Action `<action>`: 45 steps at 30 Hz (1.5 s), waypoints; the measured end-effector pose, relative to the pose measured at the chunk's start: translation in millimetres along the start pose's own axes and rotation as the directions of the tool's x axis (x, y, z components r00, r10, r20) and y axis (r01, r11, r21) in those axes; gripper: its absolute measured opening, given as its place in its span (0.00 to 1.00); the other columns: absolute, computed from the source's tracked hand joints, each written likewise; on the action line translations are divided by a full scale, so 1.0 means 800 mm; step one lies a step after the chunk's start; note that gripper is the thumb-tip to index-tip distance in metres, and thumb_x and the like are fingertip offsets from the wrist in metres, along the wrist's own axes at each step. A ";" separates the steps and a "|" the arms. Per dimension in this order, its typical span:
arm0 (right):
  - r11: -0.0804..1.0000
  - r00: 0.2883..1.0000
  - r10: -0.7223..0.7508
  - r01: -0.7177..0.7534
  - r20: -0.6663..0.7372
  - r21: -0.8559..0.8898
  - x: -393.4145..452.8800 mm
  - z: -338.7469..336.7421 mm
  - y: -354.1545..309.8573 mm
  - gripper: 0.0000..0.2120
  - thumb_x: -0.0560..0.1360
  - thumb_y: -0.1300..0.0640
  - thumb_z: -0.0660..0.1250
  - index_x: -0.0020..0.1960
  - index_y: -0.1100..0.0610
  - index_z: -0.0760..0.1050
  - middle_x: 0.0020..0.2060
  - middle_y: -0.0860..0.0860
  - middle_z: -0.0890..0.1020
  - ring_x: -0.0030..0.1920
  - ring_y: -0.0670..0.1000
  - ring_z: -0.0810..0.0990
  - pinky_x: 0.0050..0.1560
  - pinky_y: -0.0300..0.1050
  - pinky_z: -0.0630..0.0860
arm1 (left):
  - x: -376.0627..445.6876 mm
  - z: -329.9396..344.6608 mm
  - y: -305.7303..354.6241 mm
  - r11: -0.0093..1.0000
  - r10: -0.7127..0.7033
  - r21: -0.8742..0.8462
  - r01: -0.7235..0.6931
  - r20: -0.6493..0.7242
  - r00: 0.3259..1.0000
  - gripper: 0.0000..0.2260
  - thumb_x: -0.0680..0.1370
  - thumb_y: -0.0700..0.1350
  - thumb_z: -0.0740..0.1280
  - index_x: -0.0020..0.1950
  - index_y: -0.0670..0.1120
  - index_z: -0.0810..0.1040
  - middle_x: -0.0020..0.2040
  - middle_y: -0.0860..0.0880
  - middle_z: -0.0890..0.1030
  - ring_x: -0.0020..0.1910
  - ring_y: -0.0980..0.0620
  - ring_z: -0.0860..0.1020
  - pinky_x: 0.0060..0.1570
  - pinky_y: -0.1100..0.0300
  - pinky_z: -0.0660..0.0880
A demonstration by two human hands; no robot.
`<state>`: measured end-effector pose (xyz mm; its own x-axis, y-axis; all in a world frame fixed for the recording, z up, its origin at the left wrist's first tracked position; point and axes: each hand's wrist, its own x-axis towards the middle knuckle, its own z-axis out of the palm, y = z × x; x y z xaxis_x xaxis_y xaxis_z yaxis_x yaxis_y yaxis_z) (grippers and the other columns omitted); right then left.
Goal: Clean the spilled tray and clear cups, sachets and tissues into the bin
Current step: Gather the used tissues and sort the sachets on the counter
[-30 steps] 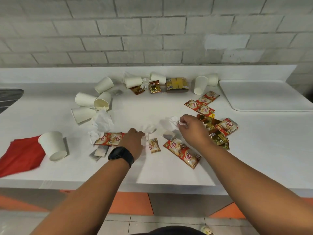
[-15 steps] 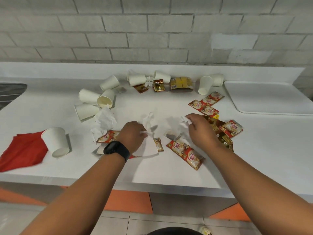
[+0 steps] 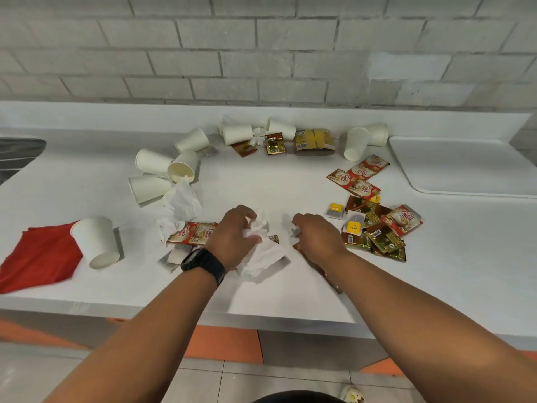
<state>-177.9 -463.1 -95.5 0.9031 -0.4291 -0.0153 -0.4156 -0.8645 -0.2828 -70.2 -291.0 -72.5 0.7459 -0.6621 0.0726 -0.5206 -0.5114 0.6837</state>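
Observation:
My left hand is closed around a crumpled white tissue at the counter's middle; part of it hangs down toward the front edge. My right hand pinches a small white tissue scrap just to the right. Several white paper cups lie tipped at the left and along the back; one cup stands upside down beside a red cloth. Red creamer sachets and gold-brown sachets are scattered at the right. Another tissue wad lies by the left cups.
A white tray sits at the back right against the grey brick wall. The white counter ends in a front edge near my forearms, with orange panels and tiled floor below. A dark sink edge shows at far left. No bin is visible.
My left hand has lifted and bunched the tissue. My right hand has moved left toward it, still pinching its scrap. The view has shifted slightly.

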 end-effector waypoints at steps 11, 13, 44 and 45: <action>0.620 0.897 0.414 -0.401 0.153 0.674 -0.002 -0.066 0.018 0.23 0.74 0.61 0.70 0.69 0.62 0.71 0.65 0.57 0.76 0.62 0.56 0.76 0.56 0.44 0.71 | 0.011 0.007 0.011 0.948 -0.116 0.319 0.008 0.323 0.939 0.18 0.75 0.49 0.69 0.62 0.43 0.77 0.62 0.45 0.77 0.62 0.46 0.74 0.59 0.56 0.69; 0.695 0.880 0.399 -0.473 0.258 0.541 -0.012 -0.069 0.020 0.25 0.74 0.59 0.71 0.69 0.62 0.70 0.67 0.57 0.74 0.64 0.56 0.74 0.59 0.44 0.71 | 0.017 0.013 0.013 0.907 -0.128 0.420 -0.035 0.354 0.927 0.19 0.75 0.52 0.68 0.61 0.43 0.76 0.58 0.45 0.77 0.59 0.45 0.75 0.54 0.56 0.69; 0.372 0.913 0.365 -0.323 0.183 0.870 -0.109 -0.068 0.108 0.25 0.64 0.70 0.76 0.57 0.52 0.78 0.56 0.55 0.82 0.56 0.56 0.81 0.60 0.53 0.77 | 0.018 0.063 0.114 0.982 0.029 0.175 -0.073 0.243 0.970 0.12 0.75 0.50 0.68 0.41 0.43 0.71 0.40 0.48 0.77 0.42 0.47 0.74 0.40 0.57 0.66; 0.347 0.908 0.379 -0.316 0.176 0.883 -0.117 -0.072 0.118 0.24 0.64 0.71 0.75 0.54 0.52 0.78 0.55 0.56 0.82 0.56 0.57 0.81 0.60 0.55 0.77 | 0.013 0.071 0.128 0.982 0.053 0.161 -0.096 0.252 0.966 0.11 0.75 0.50 0.68 0.43 0.43 0.73 0.41 0.48 0.78 0.44 0.47 0.74 0.40 0.57 0.66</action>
<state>-308.2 -519.4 -65.6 0.6816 -0.6717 -0.2903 -0.3343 0.0670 -0.9401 -139.3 -381.8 -43.2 0.5884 -0.8049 -0.0769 -0.6496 -0.5271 0.5479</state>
